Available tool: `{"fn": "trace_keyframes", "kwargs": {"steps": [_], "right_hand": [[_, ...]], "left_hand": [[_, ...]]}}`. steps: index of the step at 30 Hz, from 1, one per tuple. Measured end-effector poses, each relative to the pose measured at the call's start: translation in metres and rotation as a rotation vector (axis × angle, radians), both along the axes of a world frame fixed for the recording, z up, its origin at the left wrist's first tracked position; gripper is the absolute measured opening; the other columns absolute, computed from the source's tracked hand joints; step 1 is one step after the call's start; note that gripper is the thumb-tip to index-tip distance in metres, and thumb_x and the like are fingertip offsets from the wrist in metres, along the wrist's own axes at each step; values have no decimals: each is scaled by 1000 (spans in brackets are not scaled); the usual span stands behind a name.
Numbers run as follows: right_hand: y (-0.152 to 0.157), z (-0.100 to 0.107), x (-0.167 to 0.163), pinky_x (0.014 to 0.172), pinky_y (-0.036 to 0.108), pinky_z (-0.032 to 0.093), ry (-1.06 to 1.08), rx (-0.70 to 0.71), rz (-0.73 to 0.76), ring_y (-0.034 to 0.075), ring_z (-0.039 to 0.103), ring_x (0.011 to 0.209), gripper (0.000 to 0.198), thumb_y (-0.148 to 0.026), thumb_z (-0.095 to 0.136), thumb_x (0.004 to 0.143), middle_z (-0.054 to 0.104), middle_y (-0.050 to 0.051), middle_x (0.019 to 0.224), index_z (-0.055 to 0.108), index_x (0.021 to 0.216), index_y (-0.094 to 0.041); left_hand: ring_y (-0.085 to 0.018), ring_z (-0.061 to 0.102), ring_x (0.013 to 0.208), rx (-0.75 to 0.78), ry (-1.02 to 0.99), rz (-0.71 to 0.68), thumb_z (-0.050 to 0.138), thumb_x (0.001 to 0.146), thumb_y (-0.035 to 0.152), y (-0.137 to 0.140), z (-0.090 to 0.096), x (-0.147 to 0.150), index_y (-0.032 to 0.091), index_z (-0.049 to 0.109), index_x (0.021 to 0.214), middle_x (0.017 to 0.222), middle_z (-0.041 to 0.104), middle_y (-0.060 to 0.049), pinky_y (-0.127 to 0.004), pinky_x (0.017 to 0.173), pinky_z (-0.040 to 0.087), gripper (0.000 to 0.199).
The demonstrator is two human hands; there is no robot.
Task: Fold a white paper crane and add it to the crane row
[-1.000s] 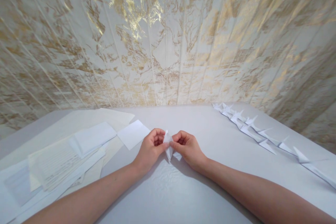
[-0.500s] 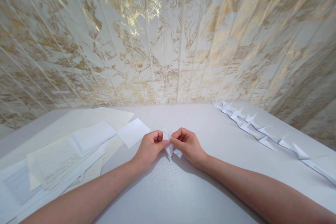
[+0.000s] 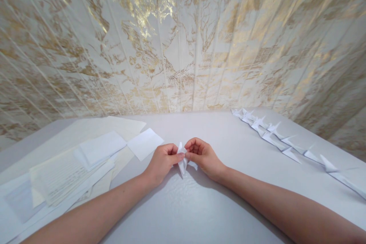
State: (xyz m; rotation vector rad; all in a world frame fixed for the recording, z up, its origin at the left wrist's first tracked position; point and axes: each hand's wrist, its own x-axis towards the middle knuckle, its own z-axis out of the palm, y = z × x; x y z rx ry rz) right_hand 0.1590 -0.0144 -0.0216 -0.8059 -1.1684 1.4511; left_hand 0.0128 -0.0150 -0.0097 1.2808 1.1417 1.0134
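A small white folded paper crane (image 3: 182,168) is held up above the middle of the white table, its narrow points facing up and down. My left hand (image 3: 164,160) pinches it from the left, thumb across its front. From the other side, my right hand (image 3: 204,158) has thumb and forefinger closed on its right edge, the other fingers curled. Part of the folded paper is hidden behind the fingertips. A white square of paper (image 3: 145,143) lies flat just beyond my left hand.
Several finished paper cranes (image 3: 268,135) stand in rows along the table's right side. Stacked white sheets (image 3: 103,146) and a printed page (image 3: 61,177) cover the left side. Behind the table (image 3: 183,206) hangs a white and gold patterned curtain (image 3: 183,45).
The folded paper has turned slightly between my fingers, and its lower point hangs a little lower and further left. My right fingers have shifted slightly at its edge.
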Motion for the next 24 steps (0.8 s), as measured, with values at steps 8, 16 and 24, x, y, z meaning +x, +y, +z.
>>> {"fn": "trace_keyframes", "kwargs": {"steps": [8, 16, 24], "right_hand": [[1, 2, 6, 54, 20, 34, -39, -55, 91, 6, 49, 52, 28, -15, 72, 57, 59, -5, 60, 56, 80, -16], [2, 1, 7, 51, 21, 34, -164, -29, 39, 7, 46, 48, 23, -18, 66, 61, 56, -6, 56, 52, 80, -17], [-4, 0, 8, 52, 20, 35, -855, 330, 11, 8, 47, 52, 12, -6, 55, 67, 53, -4, 57, 58, 72, -17]], "left_hand": [[-8, 46, 51, -110, -159, -121, 69, 59, 29, 8, 6, -9, 12, 63, 69, 59, 58, 1, -22, 52, 33, 21], [-7, 43, 43, -104, -6, -112, 65, 60, 28, 9, 6, -11, 15, 51, 62, 48, 51, 5, -19, 45, 32, 19], [-11, 46, 44, 191, 638, -102, 59, 61, 19, 12, 2, -13, 22, 49, 73, 44, 48, 9, -21, 48, 30, 15]]}}
